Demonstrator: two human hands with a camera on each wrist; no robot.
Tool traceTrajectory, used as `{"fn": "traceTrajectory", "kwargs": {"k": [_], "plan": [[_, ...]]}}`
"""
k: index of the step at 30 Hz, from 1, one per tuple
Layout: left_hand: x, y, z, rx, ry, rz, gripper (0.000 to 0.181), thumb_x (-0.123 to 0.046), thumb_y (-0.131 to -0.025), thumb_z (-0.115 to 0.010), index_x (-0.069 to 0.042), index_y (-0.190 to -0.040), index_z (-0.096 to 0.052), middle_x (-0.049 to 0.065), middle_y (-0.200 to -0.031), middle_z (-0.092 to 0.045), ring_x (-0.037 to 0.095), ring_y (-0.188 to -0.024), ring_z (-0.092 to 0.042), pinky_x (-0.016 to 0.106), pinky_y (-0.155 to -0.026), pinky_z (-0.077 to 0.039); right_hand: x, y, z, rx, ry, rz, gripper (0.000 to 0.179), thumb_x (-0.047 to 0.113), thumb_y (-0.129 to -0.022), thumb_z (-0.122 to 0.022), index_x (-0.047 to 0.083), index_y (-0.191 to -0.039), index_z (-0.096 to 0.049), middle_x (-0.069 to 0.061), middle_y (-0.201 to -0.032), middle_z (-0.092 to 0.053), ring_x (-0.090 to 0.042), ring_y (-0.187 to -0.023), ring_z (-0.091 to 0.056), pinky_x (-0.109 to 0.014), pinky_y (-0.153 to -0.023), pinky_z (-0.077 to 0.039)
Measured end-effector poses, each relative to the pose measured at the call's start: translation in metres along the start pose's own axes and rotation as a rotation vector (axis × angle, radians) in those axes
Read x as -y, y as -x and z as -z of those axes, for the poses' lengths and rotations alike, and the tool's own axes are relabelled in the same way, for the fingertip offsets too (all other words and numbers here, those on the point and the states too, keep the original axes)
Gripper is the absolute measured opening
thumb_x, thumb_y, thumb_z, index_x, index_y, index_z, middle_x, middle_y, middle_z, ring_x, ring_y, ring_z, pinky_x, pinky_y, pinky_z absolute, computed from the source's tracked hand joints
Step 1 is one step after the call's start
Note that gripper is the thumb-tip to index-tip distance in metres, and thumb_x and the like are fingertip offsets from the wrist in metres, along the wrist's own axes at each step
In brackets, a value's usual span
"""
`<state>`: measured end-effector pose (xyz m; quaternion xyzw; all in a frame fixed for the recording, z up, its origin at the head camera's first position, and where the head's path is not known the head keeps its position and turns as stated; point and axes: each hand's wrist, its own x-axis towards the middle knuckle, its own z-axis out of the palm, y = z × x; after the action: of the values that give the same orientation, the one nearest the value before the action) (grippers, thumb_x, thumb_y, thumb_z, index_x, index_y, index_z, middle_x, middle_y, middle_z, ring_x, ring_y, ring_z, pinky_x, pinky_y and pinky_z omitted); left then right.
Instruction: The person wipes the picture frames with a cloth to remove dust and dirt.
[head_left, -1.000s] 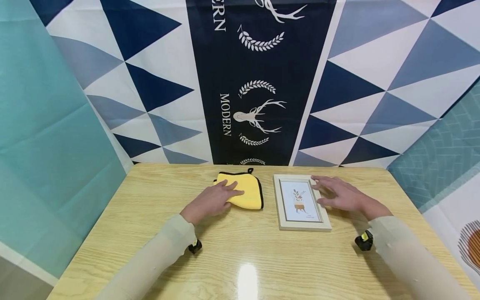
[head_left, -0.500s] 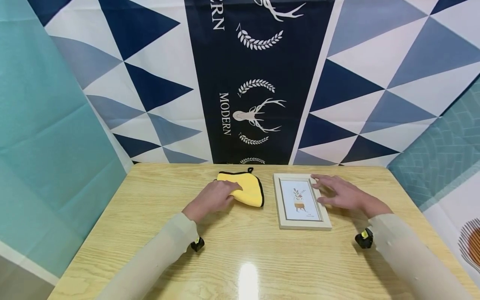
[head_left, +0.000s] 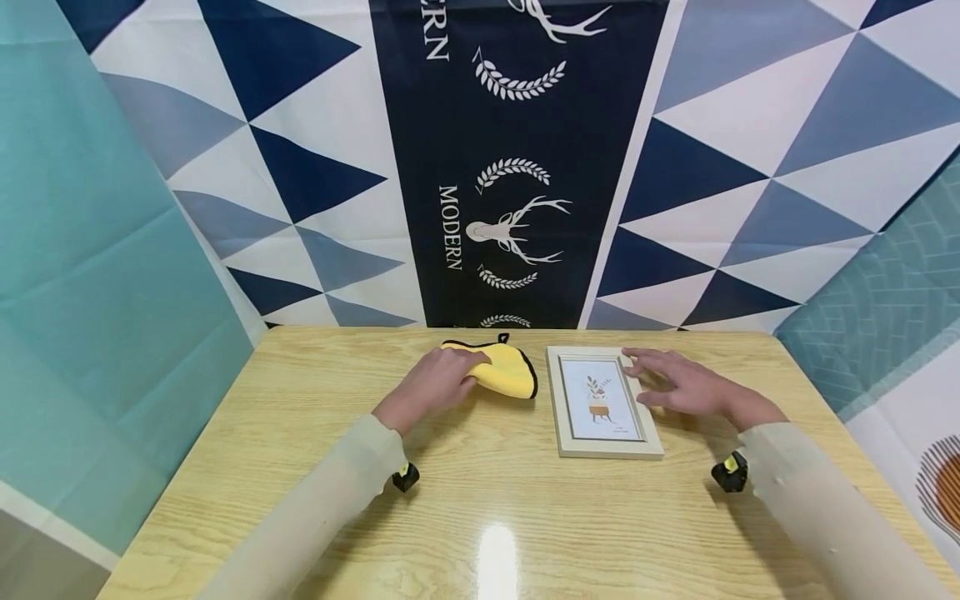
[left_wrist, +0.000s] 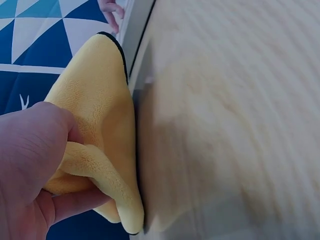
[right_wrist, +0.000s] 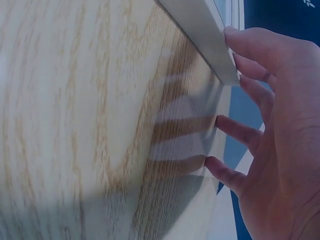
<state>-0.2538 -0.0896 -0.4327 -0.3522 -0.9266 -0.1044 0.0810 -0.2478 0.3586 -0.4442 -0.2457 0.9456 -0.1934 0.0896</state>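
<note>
The left hand (head_left: 442, 377) is pinching the yellow cloth (head_left: 512, 373) at the tabletop's (head_left: 450, 525) twelve o'clock. Loose fingers of the right hand (head_left: 686, 387) are touching the picture frame (head_left: 600, 408), toward three o'clock. Someone is probably gathering the cloth, next needing a tight hold.

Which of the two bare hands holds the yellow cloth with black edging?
The left hand, which grips the yellow cloth; the right hand instead touches the cream rectangular picture frame.

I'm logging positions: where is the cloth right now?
In the head view, the cloth is pinched in the left hand, just left of the frame, near the table's far edge.
</note>
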Motion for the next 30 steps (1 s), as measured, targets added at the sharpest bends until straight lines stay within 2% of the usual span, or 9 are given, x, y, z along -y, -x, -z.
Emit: {"fn": "traceTrajectory", "kwargs": {"k": [3, 8, 15, 19, 25, 28, 29, 30], "plan": [[-0.002, -0.007, 0.002, -0.012, 0.005, 0.015, 0.025, -0.007, -0.106, -0.067, -0.012, -0.128, -0.078, 0.005, -0.113, -0.085, 0.018, -0.082, -0.068, 0.039, -0.080, -0.061, -0.001, 0.000, -0.001, -0.005, -0.006, 0.005, 0.030, 0.040, -0.104, -0.076, 0.022, -0.129, -0.076, -0.026, -0.179, -0.041, -0.060, -0.161, -0.038, -0.084, -0.124, -0.033], [-0.006, -0.017, 0.005, 0.007, 0.045, 0.068, 0.025, -0.008, -0.108, -0.065, -0.010, -0.131, -0.076, 0.008, -0.104, -0.082, 0.018, -0.078, -0.061, 0.037, -0.078, -0.058, -0.001, -0.001, -0.002, -0.010, -0.012, 0.026, 0.029, 0.039, -0.104, -0.077, 0.022, -0.127, -0.076, -0.026, -0.179, -0.042, -0.059, -0.161, -0.039, -0.082, -0.124, -0.034], [-0.008, -0.032, 0.007, -0.010, 0.083, 0.137, 0.030, -0.012, -0.112, -0.062, -0.008, -0.140, -0.074, 0.010, -0.116, -0.084, 0.024, -0.086, -0.068, 0.043, -0.089, -0.062, -0.003, 0.000, -0.001, -0.006, -0.023, 0.028, 0.029, 0.037, -0.103, -0.078, 0.020, -0.127, -0.076, -0.027, -0.178, -0.042, -0.060, -0.160, -0.039, -0.082, -0.123, -0.034], [-0.009, -0.041, 0.008, -0.016, 0.106, 0.169, 0.030, -0.014, -0.113, -0.061, -0.009, -0.140, -0.073, 0.011, -0.111, -0.082, 0.024, -0.084, -0.066, 0.038, -0.082, -0.058, -0.004, 0.000, -0.001, -0.003, -0.024, 0.010, 0.029, 0.038, -0.105, -0.076, 0.022, -0.128, -0.076, -0.025, -0.180, -0.040, -0.060, -0.162, -0.036, -0.083, -0.126, -0.030], [-0.016, -0.052, 0.008, -0.022, 0.143, 0.195, 0.030, -0.014, -0.113, -0.059, -0.009, -0.138, -0.074, 0.012, -0.109, -0.081, 0.022, -0.078, -0.060, 0.031, -0.073, -0.048, -0.005, 0.000, -0.001, -0.025, -0.012, 0.055, 0.022, 0.035, -0.104, -0.077, 0.023, -0.122, -0.074, -0.027, -0.177, -0.044, -0.060, -0.161, -0.040, -0.081, -0.124, -0.032], [-0.020, -0.057, 0.006, -0.015, 0.149, 0.195, 0.029, -0.014, -0.113, -0.059, -0.009, -0.137, -0.074, 0.012, -0.110, -0.081, 0.023, -0.080, -0.064, 0.033, -0.075, -0.052, -0.005, -0.001, -0.001, -0.028, -0.012, 0.062, 0.022, 0.034, -0.104, -0.078, 0.023, -0.123, -0.074, -0.028, -0.177, -0.044, -0.060, -0.160, -0.042, -0.079, -0.122, -0.035], [-0.010, -0.064, -0.010, -0.026, 0.142, 0.185, 0.030, -0.018, -0.114, -0.058, -0.010, -0.138, -0.073, 0.010, -0.109, -0.081, 0.022, -0.081, -0.064, 0.033, -0.076, -0.053, -0.005, -0.001, -0.001, -0.027, -0.012, 0.063, 0.022, 0.034, -0.104, -0.078, 0.023, -0.122, -0.074, -0.027, -0.177, -0.044, -0.060, -0.160, -0.042, -0.079, -0.122, -0.036], [-0.011, -0.065, -0.012, -0.025, 0.145, 0.183, 0.030, -0.019, -0.114, -0.058, -0.010, -0.139, -0.073, 0.010, -0.110, -0.081, 0.022, -0.083, -0.066, 0.035, -0.079, -0.056, -0.005, -0.001, -0.001, -0.026, -0.014, 0.061, 0.022, 0.034, -0.104, -0.078, 0.023, -0.122, -0.074, -0.027, -0.177, -0.044, -0.060, -0.160, -0.042, -0.079, -0.122, -0.036]]}}
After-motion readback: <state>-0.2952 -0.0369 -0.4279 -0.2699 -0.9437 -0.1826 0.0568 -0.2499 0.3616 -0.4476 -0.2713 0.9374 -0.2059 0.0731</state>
